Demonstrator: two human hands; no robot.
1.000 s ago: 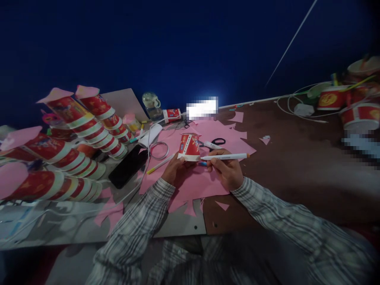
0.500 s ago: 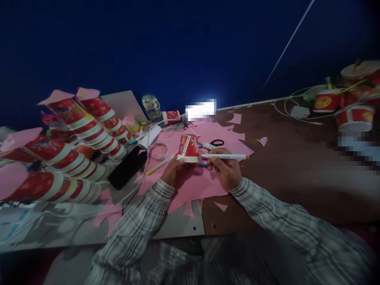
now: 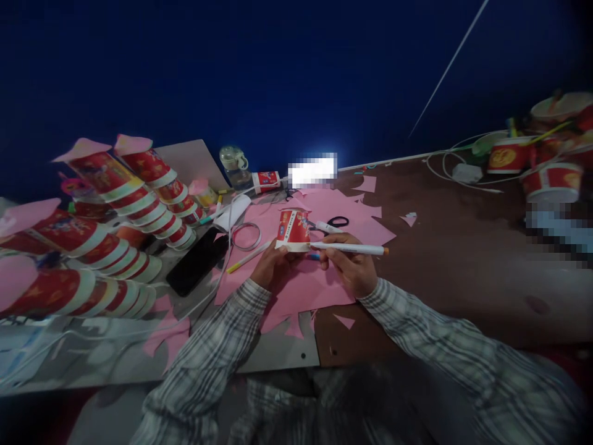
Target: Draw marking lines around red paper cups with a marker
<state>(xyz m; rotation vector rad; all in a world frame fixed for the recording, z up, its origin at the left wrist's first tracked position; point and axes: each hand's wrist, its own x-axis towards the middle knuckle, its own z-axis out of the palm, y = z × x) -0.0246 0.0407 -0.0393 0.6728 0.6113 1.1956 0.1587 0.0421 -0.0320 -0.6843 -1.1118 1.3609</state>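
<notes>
A red and white paper cup [image 3: 293, 230] stands upside down on a sheet of pink paper [image 3: 319, 284]. My left hand [image 3: 274, 266] is closed round the cup's rim on its near side. My right hand [image 3: 351, 267] grips a white marker pen [image 3: 352, 248] that lies level, its tip touching the cup's rim and its orange end pointing right. Black-handled scissors [image 3: 334, 222] lie on the pink paper just behind the cup.
Rows of stacked red cups with pink paper tops [image 3: 97, 216] lie at the left. A black phone [image 3: 197, 261], a ring of tape [image 3: 247, 235], a yellow pen [image 3: 245, 258] and a white cable [image 3: 217, 272] lie left of the cup. More cups and bowls [image 3: 551, 173] crowd the far right.
The marker's right end has dipped slightly and its tip stays at the cup's rim. Both hands keep their hold; the view has shifted a little.
</notes>
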